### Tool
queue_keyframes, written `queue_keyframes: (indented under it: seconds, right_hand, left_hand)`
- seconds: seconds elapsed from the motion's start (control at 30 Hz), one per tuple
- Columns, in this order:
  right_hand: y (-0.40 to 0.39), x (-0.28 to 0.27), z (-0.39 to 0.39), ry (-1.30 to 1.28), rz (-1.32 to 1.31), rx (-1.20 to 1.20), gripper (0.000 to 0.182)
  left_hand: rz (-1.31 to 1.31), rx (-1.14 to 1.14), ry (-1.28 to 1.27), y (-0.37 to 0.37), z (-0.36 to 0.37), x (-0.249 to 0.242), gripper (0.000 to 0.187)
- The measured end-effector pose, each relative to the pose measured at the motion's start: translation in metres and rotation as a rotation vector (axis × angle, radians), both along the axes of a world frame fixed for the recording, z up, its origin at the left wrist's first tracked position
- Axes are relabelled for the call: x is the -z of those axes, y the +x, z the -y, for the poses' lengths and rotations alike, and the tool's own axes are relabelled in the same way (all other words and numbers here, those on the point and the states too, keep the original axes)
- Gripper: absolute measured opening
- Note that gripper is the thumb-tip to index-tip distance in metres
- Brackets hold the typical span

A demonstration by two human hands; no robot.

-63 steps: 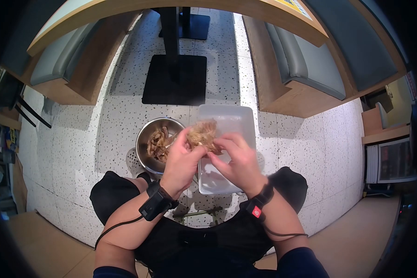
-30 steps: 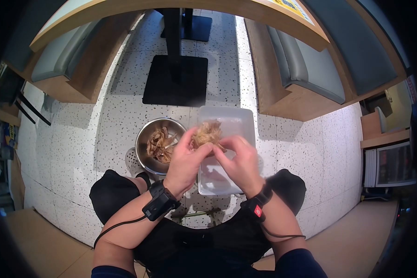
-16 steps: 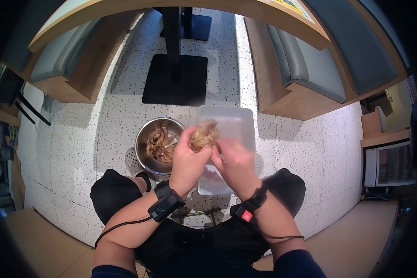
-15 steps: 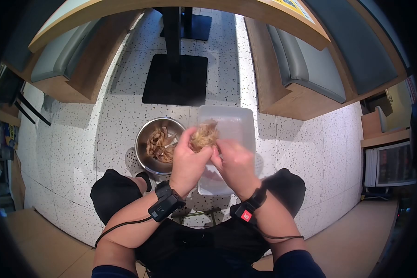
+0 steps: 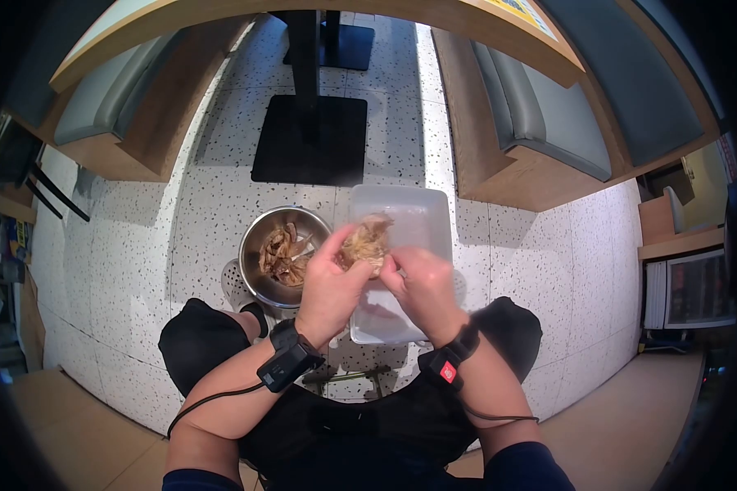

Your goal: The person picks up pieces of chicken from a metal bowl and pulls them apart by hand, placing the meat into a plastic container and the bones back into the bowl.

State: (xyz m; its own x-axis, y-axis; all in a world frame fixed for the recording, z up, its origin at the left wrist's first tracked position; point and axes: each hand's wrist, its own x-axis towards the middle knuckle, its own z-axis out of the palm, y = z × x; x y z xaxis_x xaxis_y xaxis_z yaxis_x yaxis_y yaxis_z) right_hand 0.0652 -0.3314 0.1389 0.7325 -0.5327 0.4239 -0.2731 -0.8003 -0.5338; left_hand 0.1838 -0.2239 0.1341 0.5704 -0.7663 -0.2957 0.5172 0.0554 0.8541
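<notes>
Both hands hold one pale brown, ragged lump of cooked meat (image 5: 367, 240) above a clear plastic tub (image 5: 422, 214) on the floor. My left hand (image 5: 329, 288) grips the lump from the left with thumb and fingers. My right hand (image 5: 422, 282) pinches it from the right. A steel bowl (image 5: 259, 242) with several brown meat pieces (image 5: 282, 252) stands on the floor just left of the tub. Small pale bits lie in the tub under my hands. Each wrist wears a black band with a cable.
I sit low over a speckled terrazzo floor (image 5: 139, 245), knees on either side. A black table base (image 5: 309, 139) stands beyond the bowl. Wooden benches with grey cushions (image 5: 540, 114) flank the aisle. A perforated metal lid or strainer (image 5: 233, 282) pokes out beneath the bowl.
The hands have kept working the meat lump over the tub, shifting slightly; the right hand slid a little right and down. Bowl and tub have not moved.
</notes>
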Motion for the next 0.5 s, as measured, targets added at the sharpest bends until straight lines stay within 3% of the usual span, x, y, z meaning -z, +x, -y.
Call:
queue_keyframes:
  seconds: [0.33, 0.5]
  right_hand:
    - [-0.003, -0.01, 0.008, 0.238, -0.032, 0.01, 0.009]
    - [-0.003, -0.01, 0.005, 0.181, -0.014, 0.001, 0.009]
  left_hand:
    - [-0.08, 0.066, -0.037, 0.006, -0.002, -0.004, 0.061]
    - [-0.085, 0.116, -0.011, 0.007, -0.001, -0.012, 0.063]
